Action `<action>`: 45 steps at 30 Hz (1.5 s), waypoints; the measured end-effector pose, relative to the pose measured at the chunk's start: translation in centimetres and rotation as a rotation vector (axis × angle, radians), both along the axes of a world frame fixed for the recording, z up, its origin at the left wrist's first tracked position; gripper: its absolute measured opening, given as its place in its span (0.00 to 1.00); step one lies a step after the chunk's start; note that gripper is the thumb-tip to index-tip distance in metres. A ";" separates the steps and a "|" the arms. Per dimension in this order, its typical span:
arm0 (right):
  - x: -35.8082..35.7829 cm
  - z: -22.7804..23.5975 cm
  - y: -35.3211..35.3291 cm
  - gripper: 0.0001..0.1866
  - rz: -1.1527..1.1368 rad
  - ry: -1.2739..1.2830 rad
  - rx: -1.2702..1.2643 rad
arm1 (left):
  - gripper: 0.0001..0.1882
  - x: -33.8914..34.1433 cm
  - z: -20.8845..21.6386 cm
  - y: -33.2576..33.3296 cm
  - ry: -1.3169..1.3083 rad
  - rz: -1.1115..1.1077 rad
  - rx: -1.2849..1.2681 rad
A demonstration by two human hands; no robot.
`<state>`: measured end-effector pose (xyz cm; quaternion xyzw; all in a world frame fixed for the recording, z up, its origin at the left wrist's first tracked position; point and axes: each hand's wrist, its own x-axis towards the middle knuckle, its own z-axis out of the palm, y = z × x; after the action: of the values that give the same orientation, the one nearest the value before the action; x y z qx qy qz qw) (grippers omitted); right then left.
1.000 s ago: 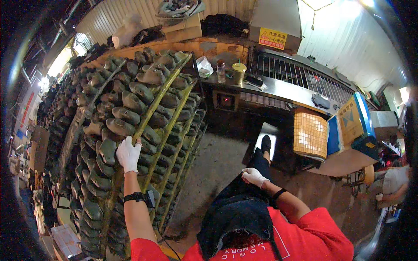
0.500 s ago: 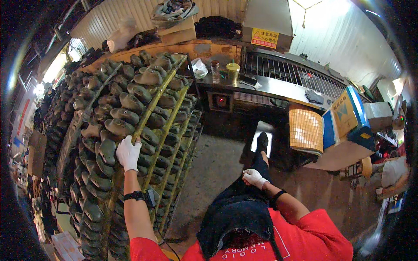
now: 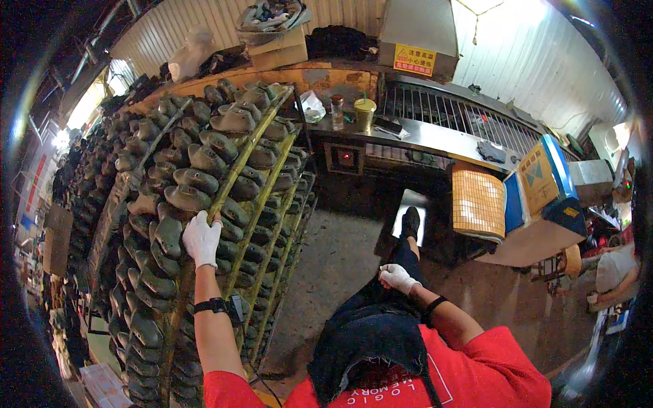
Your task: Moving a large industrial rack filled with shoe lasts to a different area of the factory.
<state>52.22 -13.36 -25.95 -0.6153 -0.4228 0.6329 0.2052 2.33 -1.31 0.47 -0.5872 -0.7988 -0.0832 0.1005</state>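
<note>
My left hand (image 3: 202,240), in a white glove, is closed over the yellow edge rail (image 3: 239,166) of a tall rack. Dark green-grey foot-shaped pieces, like shoe lasts, fill the rack in rows. One such shoe last (image 3: 167,236) lies just left of my fingers, and another (image 3: 187,198) sits just beyond them. My right hand (image 3: 398,277), also gloved in white, is held above my dark trousers with its fingers curled in. Whatever may be inside that hand is hidden.
Beyond the floor runs a metal counter (image 3: 435,143) with a barred conveyor (image 3: 452,115). A gold cup (image 3: 364,114), a bottle (image 3: 337,112) and a phone (image 3: 389,126) stand or lie there. At right are a beaded seat cover (image 3: 479,200) and a blue box (image 3: 566,214). Another person's arm (image 3: 615,291) shows far right.
</note>
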 end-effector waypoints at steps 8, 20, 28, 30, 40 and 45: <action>0.1 -0.3 0.8 0.08 0.007 0.006 -0.003 | 0.27 -0.2 -0.4 0.1 0.008 -0.002 0.023; 0.3 0.2 3.0 0.08 0.070 0.012 0.027 | 0.27 0.3 0.1 0.1 0.004 0.031 -0.013; 0.2 0.6 4.7 0.08 0.095 -0.020 0.087 | 0.27 0.5 0.0 0.1 -0.006 0.045 0.003; 0.3 0.0 5.1 0.08 0.099 -0.009 0.079 | 0.25 0.4 -0.1 0.2 0.015 0.040 0.030; 0.3 1.0 5.3 0.12 0.188 -0.089 0.110 | 0.26 0.1 -0.5 0.1 0.043 0.039 0.012; 0.7 -0.3 4.5 0.12 0.150 -0.087 0.125 | 0.27 0.1 -0.5 0.3 0.045 0.048 0.001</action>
<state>52.88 -8.90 -26.23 -0.5948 -0.5151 0.5914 0.1766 2.45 -0.97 0.01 -0.5697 -0.8101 -0.0681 0.1206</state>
